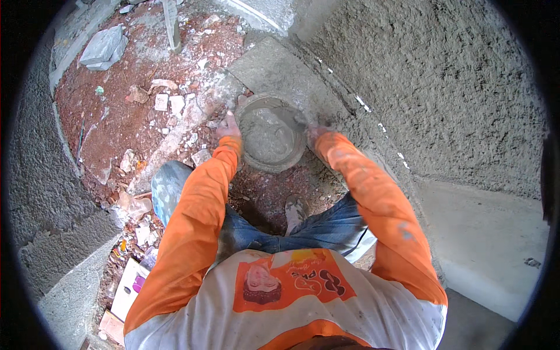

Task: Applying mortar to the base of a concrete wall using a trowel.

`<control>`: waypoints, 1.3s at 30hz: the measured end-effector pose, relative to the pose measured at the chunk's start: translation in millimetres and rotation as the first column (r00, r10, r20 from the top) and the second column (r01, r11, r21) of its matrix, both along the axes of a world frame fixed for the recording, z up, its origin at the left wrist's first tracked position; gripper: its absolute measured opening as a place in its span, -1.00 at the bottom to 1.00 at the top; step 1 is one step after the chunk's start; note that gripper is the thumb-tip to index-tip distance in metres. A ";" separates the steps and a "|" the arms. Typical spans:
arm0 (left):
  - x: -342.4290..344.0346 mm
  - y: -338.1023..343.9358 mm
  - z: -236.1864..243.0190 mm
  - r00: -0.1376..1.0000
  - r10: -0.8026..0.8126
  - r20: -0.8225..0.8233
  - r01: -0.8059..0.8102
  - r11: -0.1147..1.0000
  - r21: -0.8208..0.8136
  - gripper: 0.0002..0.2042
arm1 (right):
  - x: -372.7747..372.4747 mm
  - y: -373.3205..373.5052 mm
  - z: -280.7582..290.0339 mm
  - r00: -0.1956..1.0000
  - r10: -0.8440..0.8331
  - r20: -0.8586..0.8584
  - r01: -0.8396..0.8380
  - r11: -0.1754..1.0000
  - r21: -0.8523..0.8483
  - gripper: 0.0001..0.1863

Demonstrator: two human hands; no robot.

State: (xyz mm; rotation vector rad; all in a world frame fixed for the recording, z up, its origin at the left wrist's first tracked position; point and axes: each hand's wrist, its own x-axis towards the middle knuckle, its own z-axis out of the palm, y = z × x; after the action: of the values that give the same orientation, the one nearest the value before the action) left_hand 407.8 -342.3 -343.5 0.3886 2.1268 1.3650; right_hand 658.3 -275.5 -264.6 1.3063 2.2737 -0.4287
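Between my arms sits a round bucket [274,168], its rim and inside coated grey. Wet mortar [265,135] lies in it with a smeared, uneven surface. My left hand [228,126] is closed on the left side of the rim, thumb uppermost. At the opposite side my right hand [315,133] grips the rim; its fingers are partly hidden and a little blurred. Beyond the bucket a flat grey slab [271,67] reaches toward the wall.
Rough grey plaster covers the wall [431,87] on the right. Reddish soil with broken rubble [169,104] spreads to the left, with a large stone block [104,46] farther off. An upright post [171,26] stands at the far left. My bent knees flank the bucket.
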 end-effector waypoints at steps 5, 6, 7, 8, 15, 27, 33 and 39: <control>-0.4 -12.1 6.1 0.999 0.016 0.044 -0.014 0.999 -0.043 -0.45 | -35.8 -60.2 -41.6 0.997 -0.048 0.053 0.067 0.893 -0.445 -0.64; -3.1 -14.6 -1.2 0.999 0.001 0.045 -0.002 1.000 0.016 -0.46 | -42.9 -73.8 -39.0 0.972 -0.221 0.077 0.223 0.777 -0.588 -0.64; -6.1 -18.7 -11.0 1.000 -0.009 0.004 0.008 0.993 0.119 -0.47 | -45.8 -86.9 -32.3 0.884 -0.464 0.062 0.353 0.574 -0.738 -0.66; -13.1 -19.4 -21.1 0.999 -0.018 -0.048 0.029 0.973 0.229 -0.48 | -50.3 -95.8 -24.5 0.735 -0.666 0.126 0.423 0.305 -0.853 -0.67; -35.4 -21.5 -41.4 1.000 -0.024 0.012 0.025 0.997 -0.077 -0.56 | -28.1 -82.7 29.1 0.761 -0.649 0.004 0.326 0.377 -0.867 -0.68; -26.3 -10.0 -43.6 0.966 0.005 -0.257 -0.037 0.992 -0.121 -0.57 | -94.0 -76.8 9.5 0.999 -0.028 0.033 0.035 0.975 -0.220 -0.58; -25.3 -0.8 -57.7 0.973 0.012 -0.231 -0.031 0.996 -0.079 -0.55 | 29.8 -55.4 29.6 0.993 -0.008 -0.117 -0.025 0.961 -0.275 -0.67; -8.2 0.5 0.0 0.970 -0.141 -0.195 0.091 0.965 -0.247 -0.54 | 31.0 -37.6 -26.0 0.955 0.295 -0.043 -0.298 0.943 -0.148 -0.59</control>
State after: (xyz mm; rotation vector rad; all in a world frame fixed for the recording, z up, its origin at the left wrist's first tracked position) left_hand 399.6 -341.8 -343.6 0.5737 2.3666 1.0269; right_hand 689.3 -313.1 -290.5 0.8690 2.3529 -0.4990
